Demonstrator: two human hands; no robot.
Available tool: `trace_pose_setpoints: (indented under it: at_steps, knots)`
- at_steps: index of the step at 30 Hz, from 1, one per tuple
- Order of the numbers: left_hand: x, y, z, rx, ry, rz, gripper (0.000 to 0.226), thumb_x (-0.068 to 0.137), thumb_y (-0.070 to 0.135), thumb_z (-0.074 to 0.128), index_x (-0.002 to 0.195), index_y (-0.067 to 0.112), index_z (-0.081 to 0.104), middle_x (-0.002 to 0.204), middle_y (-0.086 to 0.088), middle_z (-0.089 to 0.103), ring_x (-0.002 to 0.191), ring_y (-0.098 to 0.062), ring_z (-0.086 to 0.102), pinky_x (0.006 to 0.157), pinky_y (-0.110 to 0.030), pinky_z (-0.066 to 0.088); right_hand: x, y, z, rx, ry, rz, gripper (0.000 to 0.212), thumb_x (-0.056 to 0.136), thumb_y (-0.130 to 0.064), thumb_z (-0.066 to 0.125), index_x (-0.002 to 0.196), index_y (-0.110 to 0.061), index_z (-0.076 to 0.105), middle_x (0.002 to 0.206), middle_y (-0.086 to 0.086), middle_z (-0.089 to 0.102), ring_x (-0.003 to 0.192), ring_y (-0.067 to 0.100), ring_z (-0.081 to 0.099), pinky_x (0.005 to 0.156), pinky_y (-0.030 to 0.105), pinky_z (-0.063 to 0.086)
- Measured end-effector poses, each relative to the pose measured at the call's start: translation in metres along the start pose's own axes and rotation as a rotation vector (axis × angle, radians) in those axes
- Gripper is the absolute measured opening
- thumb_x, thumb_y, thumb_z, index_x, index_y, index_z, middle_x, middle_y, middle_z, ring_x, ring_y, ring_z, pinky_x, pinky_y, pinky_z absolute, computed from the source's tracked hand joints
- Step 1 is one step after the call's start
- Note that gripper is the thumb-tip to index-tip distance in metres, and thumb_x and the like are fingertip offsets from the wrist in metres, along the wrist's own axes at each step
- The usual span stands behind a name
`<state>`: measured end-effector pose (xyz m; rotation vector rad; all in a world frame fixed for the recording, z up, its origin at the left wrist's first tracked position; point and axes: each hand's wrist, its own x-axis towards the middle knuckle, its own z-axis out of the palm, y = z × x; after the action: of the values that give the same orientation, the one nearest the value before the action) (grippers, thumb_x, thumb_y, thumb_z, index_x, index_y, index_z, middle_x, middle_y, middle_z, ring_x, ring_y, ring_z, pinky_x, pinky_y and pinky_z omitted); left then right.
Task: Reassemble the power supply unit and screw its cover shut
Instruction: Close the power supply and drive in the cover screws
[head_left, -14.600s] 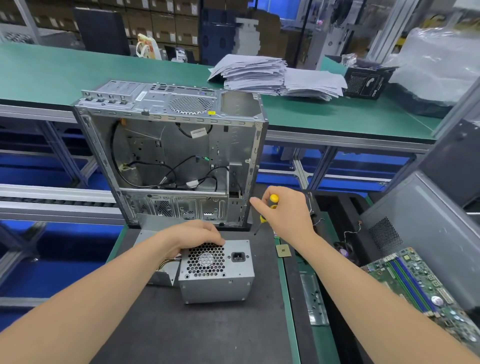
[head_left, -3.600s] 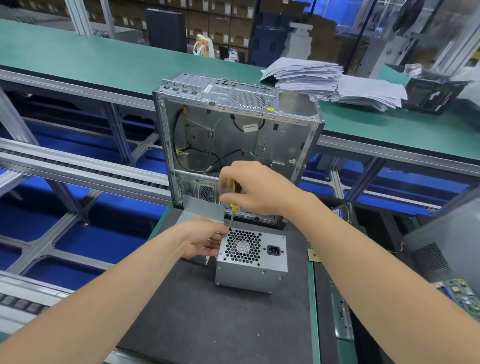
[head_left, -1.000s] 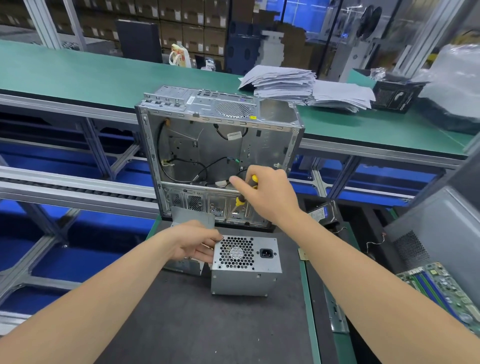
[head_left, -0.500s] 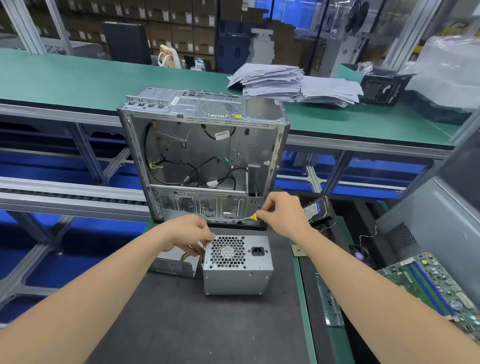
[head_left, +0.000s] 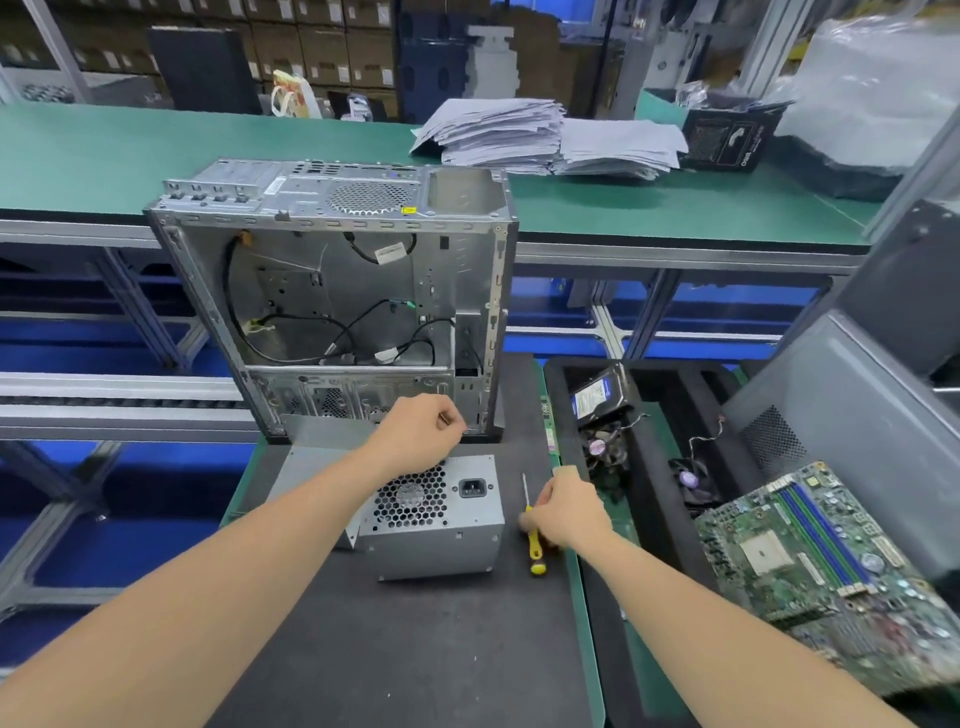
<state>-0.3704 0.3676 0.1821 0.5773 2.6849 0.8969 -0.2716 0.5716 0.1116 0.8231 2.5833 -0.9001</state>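
PSU (head_left: 431, 519) on black mat (head_left: 415, 649), centre, fan grille and mains socket facing camera, just in front of open PC chassis (head_left: 337, 291). Grey sheet-metal cover panel (head_left: 311, 473) just left of PSU, touching it, partly hidden under left forearm. Seated or loose: can't tell.

Left hand (head_left: 415, 436) above PSU's far top edge, fingers curled together. Tiny pale glint at fingertips, maybe a screw. Too small to confirm, so contents of grip unknown.

Right hand (head_left: 569, 514) low over mat just right of PSU, fingertips (head_left: 527, 519) on yellow handle of screwdriver (head_left: 534, 548). Clamped or merely resting: can't tell, some blur there.

Key relation: screwdriver flat on mat, beside PSU's right face, not touching it. Long axis near-far, handle end toward wearer, tip away toward chassis, roughly parallel to PSU's right side. Right hand nearer by far, already at handle. Left hand across PSU, apart from tool. PSU to left of right-hand grip.

Judgement: mid-task, cover fastening not shown done. Next, likely: tool up and tip to a screw hole, or screw placed first. Risk: small screw lost through grille or onto mat.

Count: one PSU, one cover panel, one screwdriver, one chassis, one motherboard (head_left: 821, 561) far right, one hard drive (head_left: 595, 400) right of chassis. Screws: none countable.
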Motion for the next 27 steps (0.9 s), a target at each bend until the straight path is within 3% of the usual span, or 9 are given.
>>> trace_pose_setpoints:
  at_steps: [4, 14, 17, 20, 24, 27]
  knots:
    - [0.006, 0.011, 0.012, 0.037, -0.011, 0.020, 0.013, 0.099, 0.030, 0.057, 0.094, 0.029, 0.070, 0.086, 0.013, 0.073, 0.078, -0.003, 0.066, 0.065, -0.018, 0.045, 0.001, 0.012, 0.004, 0.111, -0.126, -0.005, 0.025, 0.075, -0.019, 0.085, 0.075, -0.012, 0.061, 0.075, 0.018, 0.077, 0.057, 0.027, 0.068, 0.066, 0.042, 0.066]
    - [0.022, 0.053, 0.044, 0.097, -0.044, 0.094, 0.013, 0.097, 0.027, 0.058, 0.091, 0.032, 0.069, 0.091, 0.013, 0.069, 0.086, -0.003, 0.062, 0.068, -0.019, 0.045, 0.011, 0.032, 0.003, 0.244, -0.326, -0.113, 0.033, 0.080, -0.015, 0.090, 0.090, -0.011, 0.059, 0.084, 0.021, 0.078, 0.060, 0.025, 0.070, 0.070, 0.042, 0.066]
    - [0.021, 0.063, 0.051, 0.133, -0.067, 0.103, 0.014, 0.098, 0.026, 0.056, 0.095, 0.030, 0.068, 0.090, 0.012, 0.067, 0.086, -0.010, 0.065, 0.074, -0.029, 0.055, 0.015, 0.034, 0.001, 0.250, -0.369, -0.134, 0.039, 0.078, -0.024, 0.093, 0.093, -0.011, 0.059, 0.083, 0.019, 0.078, 0.057, 0.022, 0.071, 0.061, 0.036, 0.064]
    - [0.019, 0.075, 0.057, 0.237, -0.075, 0.116, 0.013, 0.099, 0.027, 0.053, 0.097, 0.028, 0.065, 0.092, 0.008, 0.068, 0.086, -0.017, 0.066, 0.078, -0.038, 0.057, 0.024, 0.041, -0.019, 0.201, -0.288, -0.189, 0.033, 0.087, -0.034, 0.083, 0.095, -0.008, 0.063, 0.079, 0.013, 0.077, 0.055, 0.020, 0.071, 0.054, 0.031, 0.061]
    - [0.017, 0.097, 0.072, 0.431, -0.074, 0.185, 0.013, 0.101, 0.024, 0.047, 0.100, 0.026, 0.061, 0.095, 0.004, 0.066, 0.085, -0.021, 0.063, 0.076, -0.040, 0.057, 0.042, 0.069, -0.068, -0.021, -0.095, -0.218, 0.015, 0.097, -0.018, 0.062, 0.096, -0.006, 0.070, 0.087, 0.013, 0.078, 0.073, 0.027, 0.076, 0.076, 0.040, 0.065]
    - [0.017, 0.113, 0.099, 0.499, -0.120, 0.214, 0.015, 0.101, 0.016, 0.046, 0.104, 0.022, 0.059, 0.106, -0.001, 0.065, 0.094, -0.026, 0.063, 0.079, -0.040, 0.055, 0.050, 0.092, -0.092, -0.309, -0.142, -0.252, 0.021, 0.096, -0.009, 0.056, 0.099, -0.008, 0.077, 0.101, 0.011, 0.078, 0.088, 0.028, 0.075, 0.089, 0.036, 0.061]
